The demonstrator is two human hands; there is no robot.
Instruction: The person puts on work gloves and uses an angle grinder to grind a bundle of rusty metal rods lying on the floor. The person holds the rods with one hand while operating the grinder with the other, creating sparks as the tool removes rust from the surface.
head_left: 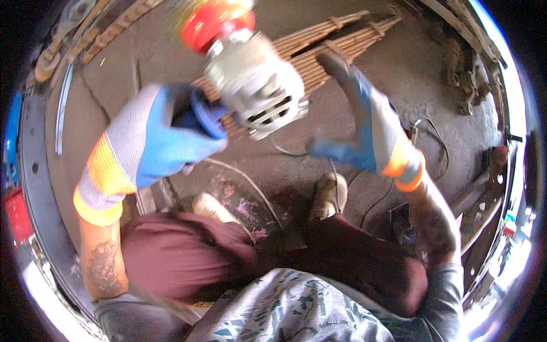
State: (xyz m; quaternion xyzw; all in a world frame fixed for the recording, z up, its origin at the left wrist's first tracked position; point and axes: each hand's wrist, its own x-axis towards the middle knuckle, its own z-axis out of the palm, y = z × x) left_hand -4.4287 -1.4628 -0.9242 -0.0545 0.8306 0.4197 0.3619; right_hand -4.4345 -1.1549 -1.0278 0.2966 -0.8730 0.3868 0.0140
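A hand-held power tool [256, 82] hangs in front of me, blurred by motion. It has a pale vented housing, a red-orange rounded end [219, 25] at the far side and a dark blue round part [206, 114] on the left. My left hand [171, 125], in a blue, grey and orange glove, is closed round that blue part. To the right of the tool, my right hand [362, 122] wears a matching glove. Its thumb and fingers are spread wide, apart from the tool, with nothing between them.
Brown stacked metal strips [342, 43], like leaf springs, lie on the floor beyond the tool. A thin cable [250, 185] runs between my shoes [329, 196]; another cable [444, 145] loops at right. Rusty metal parts [467, 85] lie far right, and a metal strip [64, 111] at left.
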